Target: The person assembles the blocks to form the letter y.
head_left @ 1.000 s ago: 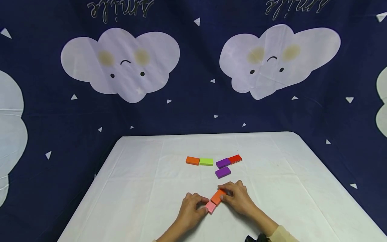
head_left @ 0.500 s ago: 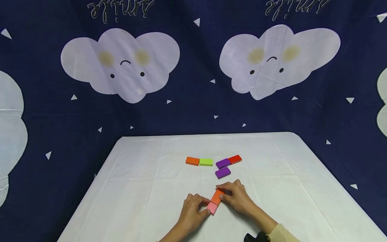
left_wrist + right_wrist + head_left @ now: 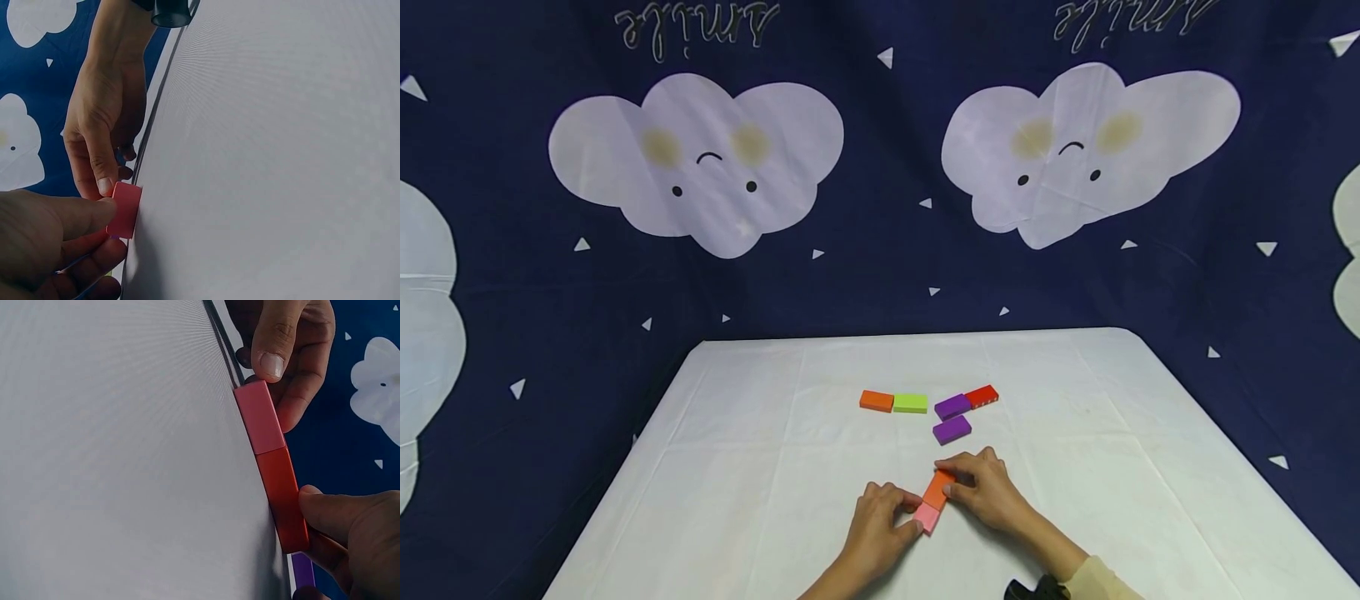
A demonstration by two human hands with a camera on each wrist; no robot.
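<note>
A pink block (image 3: 927, 517) and an orange block (image 3: 937, 490) lie end to end on the white tabletop, forming one slanted strip. My left hand (image 3: 876, 529) pinches the pink block between thumb and fingers. With thumb and forefinger, my right hand (image 3: 988, 487) holds the orange block at its far part. In the right wrist view the pink block (image 3: 260, 417) meets the orange block (image 3: 284, 500) with their short ends touching. The left wrist view shows the left thumb against the pink block (image 3: 125, 209); the orange one is hidden there.
Farther back, an orange block (image 3: 876, 402) touches a lime-green block (image 3: 911, 403). To their right, a purple block (image 3: 952, 407) adjoins a red block (image 3: 982, 397) with white dots on its side. Another purple block (image 3: 952, 430) lies just in front. A dark cloud-print curtain (image 3: 880, 283) hangs behind the table.
The pink block has shifted slightly right and the orange block slightly left, so their ends now line up more evenly. Both hands keep their hold. The farther blocks have not moved.
</note>
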